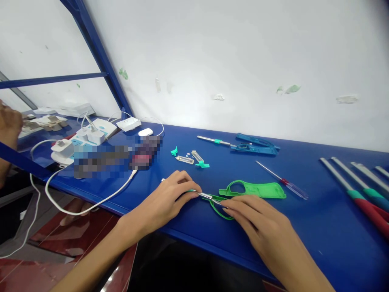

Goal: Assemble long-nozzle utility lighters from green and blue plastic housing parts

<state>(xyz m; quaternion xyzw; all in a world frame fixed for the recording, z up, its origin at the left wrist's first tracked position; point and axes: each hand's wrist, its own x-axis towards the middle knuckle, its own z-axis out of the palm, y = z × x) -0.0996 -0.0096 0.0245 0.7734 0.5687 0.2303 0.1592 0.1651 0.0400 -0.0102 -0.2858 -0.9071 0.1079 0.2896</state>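
Observation:
My left hand [174,196] pinches a thin metal rod [206,196] between thumb and fingertips, with a bit of teal showing at the grip. At the rod's other end, my right hand [258,217] has thumb and fingers closed on its thin tip. Just beneath lies a green plastic handle half [222,213] with a loop, partly covered by my right hand. A matching green handle half [267,190] rests inner side up right behind it. Farther right is a screwdriver [284,181] with a clear and red handle.
Behind lie blue handle halves [255,150] with a metal rod [212,140]. Clear small parts [184,160] and teal clips [202,164] sit mid-table. Red-handled tools [369,209] are at right. Left are a power strip [83,142], a white cable [91,211] and another person's hand [10,121].

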